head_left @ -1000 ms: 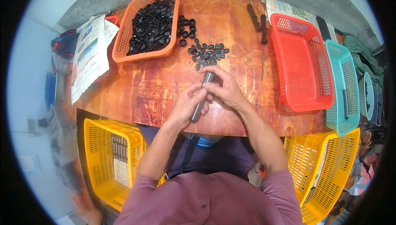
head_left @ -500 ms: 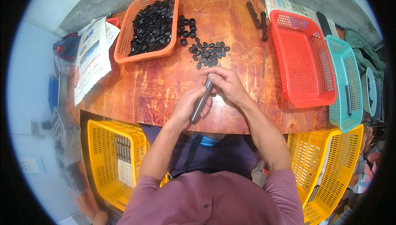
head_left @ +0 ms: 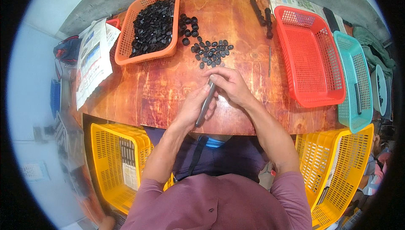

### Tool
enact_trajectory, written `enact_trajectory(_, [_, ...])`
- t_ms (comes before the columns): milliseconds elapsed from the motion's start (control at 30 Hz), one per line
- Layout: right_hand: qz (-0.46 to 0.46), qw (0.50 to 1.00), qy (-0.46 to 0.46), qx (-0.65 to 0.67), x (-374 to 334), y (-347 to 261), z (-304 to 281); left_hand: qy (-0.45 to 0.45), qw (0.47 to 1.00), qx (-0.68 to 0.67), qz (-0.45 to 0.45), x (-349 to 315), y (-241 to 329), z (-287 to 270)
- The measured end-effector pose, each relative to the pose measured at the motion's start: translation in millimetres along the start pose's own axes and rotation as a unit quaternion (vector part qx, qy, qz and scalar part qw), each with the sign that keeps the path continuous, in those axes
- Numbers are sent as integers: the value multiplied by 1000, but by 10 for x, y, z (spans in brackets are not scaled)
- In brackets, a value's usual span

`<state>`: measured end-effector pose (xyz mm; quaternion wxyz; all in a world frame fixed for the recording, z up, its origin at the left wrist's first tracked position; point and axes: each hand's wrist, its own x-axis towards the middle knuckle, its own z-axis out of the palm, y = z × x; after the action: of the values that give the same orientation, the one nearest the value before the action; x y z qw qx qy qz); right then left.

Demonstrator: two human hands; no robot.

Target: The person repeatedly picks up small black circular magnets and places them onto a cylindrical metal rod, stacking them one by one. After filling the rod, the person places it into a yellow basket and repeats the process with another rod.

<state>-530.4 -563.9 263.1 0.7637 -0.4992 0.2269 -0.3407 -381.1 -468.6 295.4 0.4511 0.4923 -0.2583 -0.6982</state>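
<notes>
A dark grey tube (head_left: 204, 108) slants between my hands over the near part of the wooden table (head_left: 160, 91). My left hand (head_left: 196, 102) is wrapped round its middle, thumb along the top. At the tube's far end, my right hand (head_left: 230, 84) is closed, its thumb and fingers pressed on that end; whether a small part sits there is hidden. Just beyond my hands lies a cluster of small black oval pieces (head_left: 213, 53). Several black round caps (head_left: 186, 41) lie behind them, beside an orange basket (head_left: 147, 57) heaped with small black parts (head_left: 154, 27).
To the right stand a red basket (head_left: 310, 57) and a teal basket (head_left: 366, 91) holding a dark tube. A thin metal rod (head_left: 270, 61) and black tools (head_left: 268, 23) lie nearer the middle. Newspaper (head_left: 95, 61) is at left. Yellow crates (head_left: 112, 166) flank me below the table edge.
The view has shifted slightly. My hands keep the same hold on the tube, which looks turned or tilted very slightly.
</notes>
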Motion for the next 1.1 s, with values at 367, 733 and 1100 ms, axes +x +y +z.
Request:
enact_trajectory(367, [-11, 998, 20, 60, -26, -160, 8, -24, 999, 26, 31, -28, 46, -15])
enact_trajectory(733, [4, 961, 33, -276, -22, -275, -245, 115, 664, 624, 395, 3, 11, -143])
enact_trajectory(1100, [71, 922, 7, -381, -224, -538, -270, 111, 628, 635, 435, 73, -101, -118])
